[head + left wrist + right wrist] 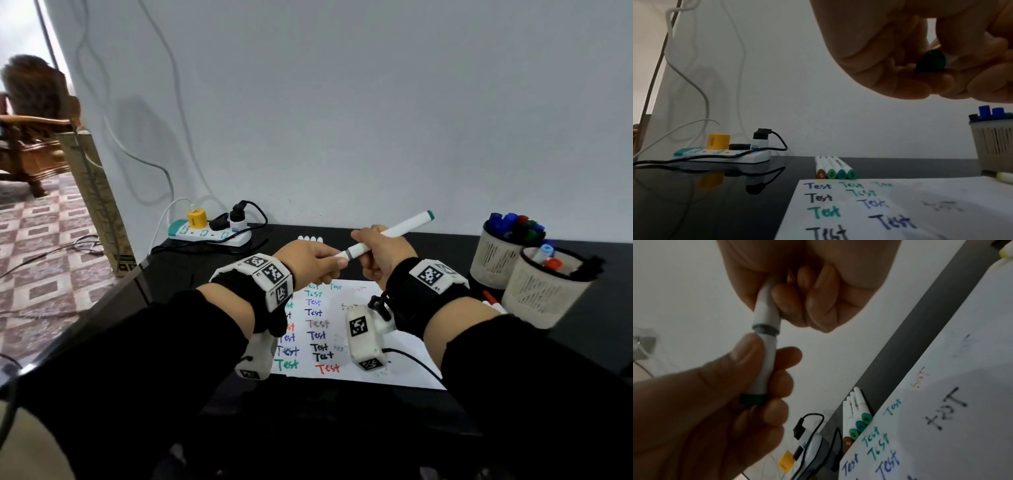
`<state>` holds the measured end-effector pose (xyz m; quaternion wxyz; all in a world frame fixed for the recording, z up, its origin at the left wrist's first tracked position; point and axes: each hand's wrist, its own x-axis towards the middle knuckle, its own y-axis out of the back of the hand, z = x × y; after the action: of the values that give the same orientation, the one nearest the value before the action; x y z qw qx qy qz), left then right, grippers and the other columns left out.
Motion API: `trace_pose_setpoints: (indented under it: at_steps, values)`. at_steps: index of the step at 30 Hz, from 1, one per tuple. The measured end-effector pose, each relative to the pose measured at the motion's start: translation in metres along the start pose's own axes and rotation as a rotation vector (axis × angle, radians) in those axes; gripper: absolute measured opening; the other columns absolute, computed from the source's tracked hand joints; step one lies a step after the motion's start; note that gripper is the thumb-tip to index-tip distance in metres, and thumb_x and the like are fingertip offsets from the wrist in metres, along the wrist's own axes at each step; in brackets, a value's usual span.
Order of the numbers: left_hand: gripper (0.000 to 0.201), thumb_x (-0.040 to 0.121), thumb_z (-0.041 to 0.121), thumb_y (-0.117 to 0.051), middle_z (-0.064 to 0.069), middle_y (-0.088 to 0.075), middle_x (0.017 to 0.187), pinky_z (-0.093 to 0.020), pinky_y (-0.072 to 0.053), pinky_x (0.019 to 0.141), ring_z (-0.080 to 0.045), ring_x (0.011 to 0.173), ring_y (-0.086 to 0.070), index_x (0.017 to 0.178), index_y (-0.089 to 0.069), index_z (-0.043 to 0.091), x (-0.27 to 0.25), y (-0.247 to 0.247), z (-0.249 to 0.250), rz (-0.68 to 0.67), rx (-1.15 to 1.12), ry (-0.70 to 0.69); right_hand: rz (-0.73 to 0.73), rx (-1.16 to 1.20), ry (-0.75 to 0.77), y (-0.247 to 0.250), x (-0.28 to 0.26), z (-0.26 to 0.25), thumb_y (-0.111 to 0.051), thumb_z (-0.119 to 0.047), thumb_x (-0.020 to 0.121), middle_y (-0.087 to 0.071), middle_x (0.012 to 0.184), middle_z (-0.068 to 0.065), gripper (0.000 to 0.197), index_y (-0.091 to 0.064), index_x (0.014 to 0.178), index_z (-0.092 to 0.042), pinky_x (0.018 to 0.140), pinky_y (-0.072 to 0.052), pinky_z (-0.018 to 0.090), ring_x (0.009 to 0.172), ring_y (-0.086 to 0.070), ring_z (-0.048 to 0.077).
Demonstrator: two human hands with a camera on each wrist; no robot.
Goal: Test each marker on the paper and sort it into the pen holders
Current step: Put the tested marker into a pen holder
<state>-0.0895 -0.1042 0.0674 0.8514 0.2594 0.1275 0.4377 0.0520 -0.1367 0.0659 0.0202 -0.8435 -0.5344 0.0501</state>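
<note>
Above the paper, both hands hold one white marker with a green end, tilted up to the right. My left hand pinches its white cap between thumb and fingers, and the cap's dark green tip shows between them. My right hand is curled round the barrel just past the grey ring. The paper carries several "Test" words in different colours. Two mesh pen holders with markers in them stand at the right. Several capped markers lie in a row behind the paper.
A power strip with plugs and cables sits at the back left of the black table. A red-tipped marker lies by the nearer holder. A pale yellow marker lies on the paper's far right corner. The table's left edge drops to a tiled floor.
</note>
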Motion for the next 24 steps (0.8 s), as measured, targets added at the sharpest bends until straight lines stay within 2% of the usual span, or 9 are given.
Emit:
trace_pose_setpoints:
  at_steps: [1,3,6,10,15,20,22,24]
  values:
    - [0.012,0.091,0.025,-0.059,0.006,-0.062,0.070,-0.024,-0.051,0.076,-0.007,0.064,-0.057,0.079,-0.062,0.027,-0.001,0.000,0.004,-0.001,-0.044,-0.002,-0.005,0.009,0.008,0.002,-0.003,-0.003,-0.058,-0.011,0.090,-0.036,0.036,0.001,0.040,-0.035,0.057,-0.017,0.033,-0.019,0.013,0.028,-0.027,0.010]
    - [0.010,0.090,0.024,-0.060,0.006,-0.061,0.067,-0.018,-0.050,0.066,-0.004,0.057,-0.057,0.081,-0.064,0.021,-0.002,-0.002,0.012,0.009,-0.115,0.001,-0.012,0.034,0.029,0.007,-0.008,-0.010,-0.058,-0.010,0.090,-0.036,0.037,0.002,0.041,-0.034,0.057,-0.017,0.033,-0.018,0.013,0.029,-0.027,0.011]
    - [0.017,0.091,0.024,-0.058,0.005,-0.058,0.061,-0.012,-0.046,0.052,0.002,0.043,-0.053,0.076,-0.063,0.019,-0.005,-0.005,0.026,0.020,-0.168,-0.014,-0.015,0.089,0.058,0.013,-0.016,-0.019,-0.054,-0.006,0.090,-0.036,0.044,0.003,0.038,-0.034,0.060,-0.016,0.034,-0.018,0.012,0.031,-0.028,0.010]
    - [0.021,0.094,0.024,-0.054,0.002,-0.053,0.062,-0.009,-0.043,0.046,0.003,0.037,-0.048,0.076,-0.062,0.016,-0.010,-0.007,0.038,-0.004,-0.207,-0.043,-0.028,0.097,0.073,0.019,-0.023,-0.025,-0.049,-0.005,0.090,-0.033,0.053,0.007,0.033,-0.034,0.062,-0.016,0.035,-0.017,0.011,0.032,-0.028,0.010]
    - [0.023,0.094,0.028,-0.052,0.004,-0.053,0.062,-0.009,-0.043,0.047,0.001,0.040,-0.047,0.078,-0.064,0.017,-0.013,-0.006,0.039,-0.023,-0.183,-0.044,-0.052,0.133,0.052,0.020,-0.029,-0.024,-0.049,-0.008,0.093,-0.037,0.046,0.005,0.031,-0.037,0.064,-0.014,0.034,-0.018,0.012,0.031,-0.031,0.009]
    - [0.014,0.094,0.026,-0.053,0.007,-0.054,0.064,-0.012,-0.041,0.052,-0.004,0.053,-0.049,0.084,-0.062,0.022,-0.009,0.000,0.029,0.037,-0.061,-0.008,-0.076,0.118,0.021,0.021,-0.024,-0.024,-0.060,-0.029,0.092,-0.040,0.044,0.000,0.032,-0.045,0.068,-0.014,0.036,-0.020,0.017,0.037,-0.031,0.008]
    - [0.011,0.094,0.026,-0.053,0.008,-0.054,0.065,-0.015,-0.042,0.056,-0.005,0.055,-0.050,0.091,-0.062,0.021,-0.008,0.004,0.021,0.076,0.002,0.016,-0.065,0.182,-0.014,0.027,-0.021,-0.025,-0.061,-0.026,0.092,-0.043,0.044,0.000,0.028,-0.048,0.069,-0.014,0.036,-0.022,0.016,0.037,-0.033,0.007]
    - [0.013,0.094,0.027,-0.053,0.007,-0.054,0.068,-0.020,-0.044,0.064,-0.005,0.057,-0.050,0.095,-0.061,0.018,-0.006,0.009,0.011,0.098,0.081,0.029,-0.049,0.184,0.000,0.035,-0.018,-0.024,-0.061,-0.015,0.091,-0.046,0.048,0.002,0.024,-0.049,0.070,-0.013,0.036,-0.024,0.016,0.037,-0.035,0.006]
